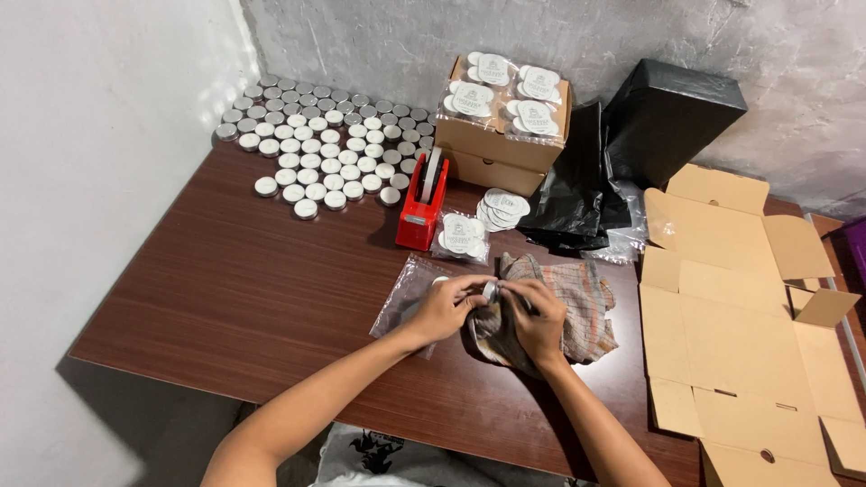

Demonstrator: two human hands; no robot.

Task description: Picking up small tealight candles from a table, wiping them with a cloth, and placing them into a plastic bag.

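My left hand point(445, 307) and my right hand point(534, 317) meet over the middle of the brown wooden table point(225, 289). Together they pinch a small round silver tin point(490, 290) between the fingertips. Under my right hand lies a crumpled checked cloth point(585, 302). A clear plastic bag point(403, 293) lies flat beneath my left hand. Just beyond my hands are a small clear pack of round white labels point(463, 236) and a loose stack of the same labels point(502, 208).
Several rows of round silver tins point(325, 144) fill the far left corner. A red tape dispenser point(421, 203) stands by closed cardboard boxes point(499, 144) topped with label packs. Black plastic bags point(577, 194), a black box point(672, 113) and unfolded cardboard boxes point(735, 316) lie right.
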